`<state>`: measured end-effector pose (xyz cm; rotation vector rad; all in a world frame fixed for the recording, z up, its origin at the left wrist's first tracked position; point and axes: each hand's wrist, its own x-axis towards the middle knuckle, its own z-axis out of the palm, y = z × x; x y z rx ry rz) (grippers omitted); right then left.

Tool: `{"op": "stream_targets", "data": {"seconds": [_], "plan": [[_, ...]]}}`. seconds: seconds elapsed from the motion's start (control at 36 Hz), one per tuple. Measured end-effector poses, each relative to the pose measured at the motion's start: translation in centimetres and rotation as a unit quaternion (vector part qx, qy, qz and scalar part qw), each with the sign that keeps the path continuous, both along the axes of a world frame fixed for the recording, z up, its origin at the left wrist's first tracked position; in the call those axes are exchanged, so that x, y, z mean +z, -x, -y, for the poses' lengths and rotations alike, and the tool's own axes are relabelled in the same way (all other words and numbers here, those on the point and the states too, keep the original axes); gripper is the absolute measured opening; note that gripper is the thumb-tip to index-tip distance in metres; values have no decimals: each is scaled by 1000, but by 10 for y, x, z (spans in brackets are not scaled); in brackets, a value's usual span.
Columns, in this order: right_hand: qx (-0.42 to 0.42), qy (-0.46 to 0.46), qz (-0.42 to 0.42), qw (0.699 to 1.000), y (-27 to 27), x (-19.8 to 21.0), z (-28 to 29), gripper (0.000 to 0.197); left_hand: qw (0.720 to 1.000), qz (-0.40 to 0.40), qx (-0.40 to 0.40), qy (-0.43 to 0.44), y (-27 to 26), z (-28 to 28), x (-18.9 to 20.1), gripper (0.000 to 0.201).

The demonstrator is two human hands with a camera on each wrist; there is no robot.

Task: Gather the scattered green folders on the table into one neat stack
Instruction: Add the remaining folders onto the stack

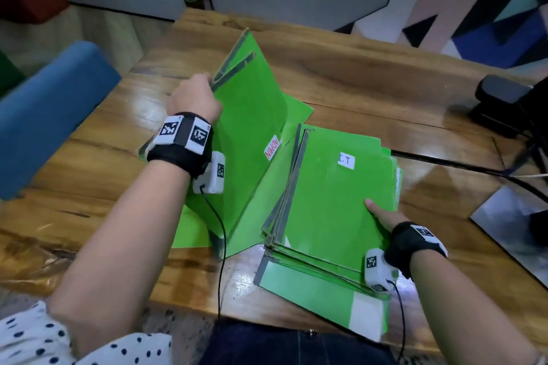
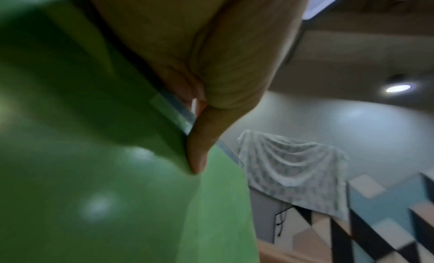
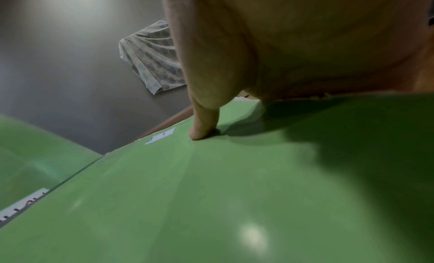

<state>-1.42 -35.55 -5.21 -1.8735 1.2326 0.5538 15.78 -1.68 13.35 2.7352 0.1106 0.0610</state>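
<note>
My left hand [image 1: 198, 95] grips the grey-taped spine edge of green folders [image 1: 252, 115] tilted up on edge; the front one bears a red "ADMIN" label [image 1: 272, 147]. In the left wrist view the thumb [image 2: 199, 150] pinches that green cover [image 2: 117, 174]. At the right lies a stack of green folders [image 1: 332, 201], its top one labelled "I.T" [image 1: 346, 160]. My right hand [image 1: 385, 216] holds the stack's right edge, thumb on top; the fingers are hidden below. In the right wrist view the thumb [image 3: 202, 126] presses the top cover [image 3: 211, 192]. More green sheets [image 1: 189, 228] lie flat beneath.
The wooden table [image 1: 355, 74] carries a black cable [image 1: 474, 169] and a dark device [image 1: 504, 104] at the right, plus a shiny sheet [image 1: 510, 222]. A blue chair back [image 1: 50, 115] stands at the left.
</note>
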Motion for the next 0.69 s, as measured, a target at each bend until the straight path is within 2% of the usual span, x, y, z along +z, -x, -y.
{"op": "stream_targets", "data": {"seconds": [0.11, 0.17, 0.22, 0.31, 0.39, 0.47, 0.53, 0.58, 0.64, 0.69], "plan": [[3, 0, -2, 1000, 0, 0, 1, 89, 991, 51, -99, -69, 7, 28, 37, 41], [2, -8, -2, 1000, 0, 1, 1, 89, 988, 54, -128, -73, 10, 35, 53, 42], [2, -9, 3, 1000, 1, 2, 1, 88, 988, 38, -145, -42, 10, 39, 65, 39], [-8, -33, 35, 999, 5, -8, 14, 91, 984, -28, -171, 48, 11, 42, 67, 31], [-7, -72, 58, 996, 9, -58, 55, 118, 969, -122, -176, 122, 18, 46, 37, 33], [-22, -120, 94, 988, 11, -104, 87, 132, 960, -193, -165, 120, 33, 53, -14, 30], [-36, -149, 107, 982, 15, -79, 71, 135, 960, -212, -149, 103, 45, 56, -49, 36], [-31, -152, 109, 982, 19, -44, 46, 126, 964, -219, -123, 86, 56, 55, -79, 45], [-29, -137, 113, 984, 20, 8, 13, 122, 962, -236, -103, 95, 62, 52, -100, 53], [-15, -121, 98, 988, 21, 25, 1, 114, 956, -261, -95, 91, 66, 50, -114, 57]]}}
